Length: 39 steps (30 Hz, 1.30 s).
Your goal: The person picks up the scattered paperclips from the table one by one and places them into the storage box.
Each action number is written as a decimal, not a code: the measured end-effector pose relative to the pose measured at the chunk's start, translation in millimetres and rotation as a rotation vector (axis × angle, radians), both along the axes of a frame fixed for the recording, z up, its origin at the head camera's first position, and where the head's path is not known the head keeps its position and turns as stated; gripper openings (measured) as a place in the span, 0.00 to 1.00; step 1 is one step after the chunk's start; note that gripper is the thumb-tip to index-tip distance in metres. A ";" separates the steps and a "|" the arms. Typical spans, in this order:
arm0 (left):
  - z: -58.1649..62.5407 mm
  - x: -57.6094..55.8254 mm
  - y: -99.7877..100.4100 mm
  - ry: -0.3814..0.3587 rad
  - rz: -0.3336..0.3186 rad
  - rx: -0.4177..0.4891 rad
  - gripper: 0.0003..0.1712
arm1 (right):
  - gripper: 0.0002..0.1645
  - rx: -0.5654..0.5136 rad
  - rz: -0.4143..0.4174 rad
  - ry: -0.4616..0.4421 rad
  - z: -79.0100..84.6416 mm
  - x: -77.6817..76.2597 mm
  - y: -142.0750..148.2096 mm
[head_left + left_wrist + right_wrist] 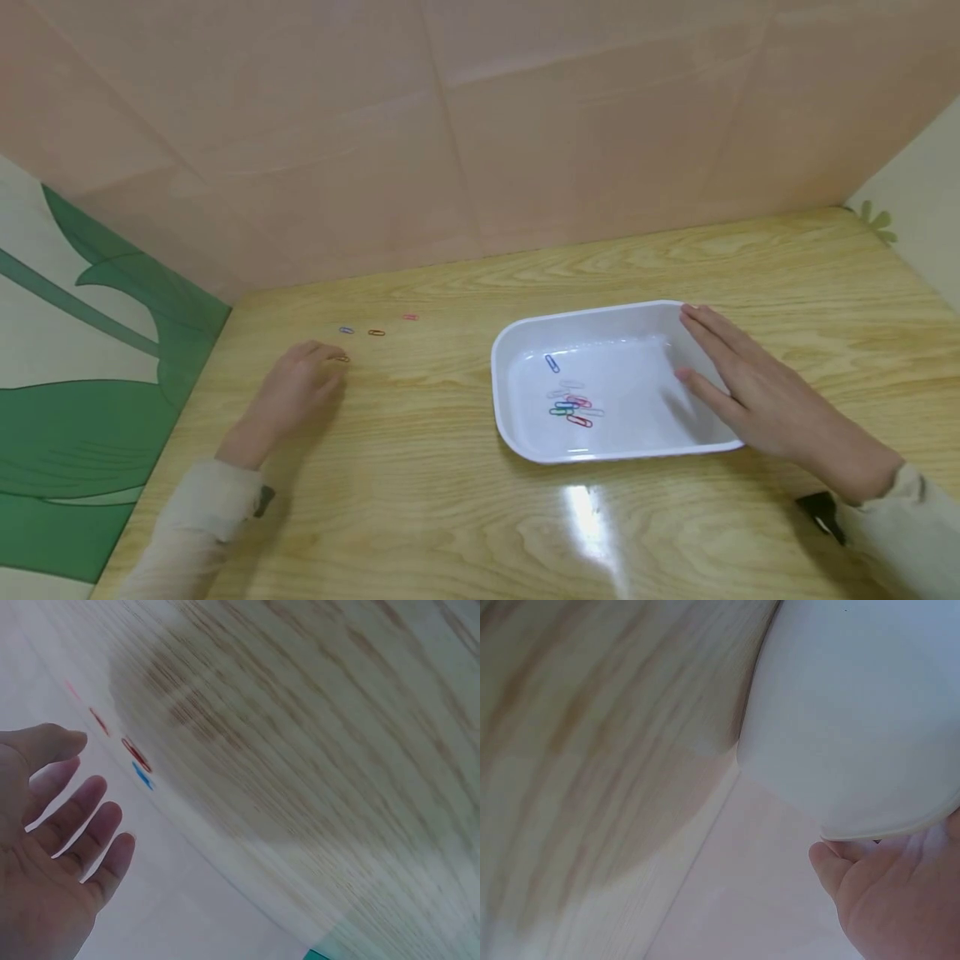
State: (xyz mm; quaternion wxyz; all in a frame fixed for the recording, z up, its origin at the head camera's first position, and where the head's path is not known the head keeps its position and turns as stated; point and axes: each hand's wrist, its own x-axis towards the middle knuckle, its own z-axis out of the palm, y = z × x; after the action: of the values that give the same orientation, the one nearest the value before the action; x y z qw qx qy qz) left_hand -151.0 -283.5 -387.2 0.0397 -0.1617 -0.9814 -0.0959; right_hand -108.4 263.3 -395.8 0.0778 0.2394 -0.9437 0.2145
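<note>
My left hand (pixel 296 383) reaches over the left part of the table, fingertips right at a gold-brown paper clip (pixel 342 359). In the left wrist view its loosely bent fingers (pixel 86 825) and thumb stand apart, with nothing between them. Just beyond lie a blue paper clip (pixel 346 330), an orange-brown paper clip (pixel 377 332) and a pink paper clip (pixel 410 317). My right hand (pixel 757 396) rests on the right rim of a white tray (pixel 517 442), fingers straight along the edge, thumb over the inside. Several coloured paper clips (pixel 573 408) lie in the tray.
The wood-grain table (pixel 420 517) runs back to a pinkish covered wall (pixel 450 167). A panel with green leaf shapes (pixel 75 425) borders the left side, and a pale panel (pixel 926 192) stands at the right.
</note>
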 end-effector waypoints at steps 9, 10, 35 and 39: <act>-2.6 -9.3 -6.3 -0.037 0.020 -0.064 0.15 | 0.40 -0.008 0.007 0.004 0.3 0.2 -0.4; -3.8 -10.6 -7.0 -0.044 0.024 -0.069 0.15 | 0.40 -0.009 0.008 0.004 0.2 0.1 -0.4; -4.6 -23.0 -0.3 -0.176 0.099 -0.093 0.07 | 0.39 -0.010 0.012 0.017 -0.9 -0.2 -0.1; -4.7 -23.6 0.7 -0.214 0.129 -0.072 0.07 | 0.39 -0.009 0.012 0.015 -0.8 -0.2 -0.1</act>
State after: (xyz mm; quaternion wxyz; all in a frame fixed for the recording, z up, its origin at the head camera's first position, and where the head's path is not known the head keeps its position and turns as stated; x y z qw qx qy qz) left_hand -174.6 -282.8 -391.9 -0.0648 -0.0887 -0.9912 -0.0744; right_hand -108.6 263.2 -396.6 0.0848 0.2463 -0.9407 0.2174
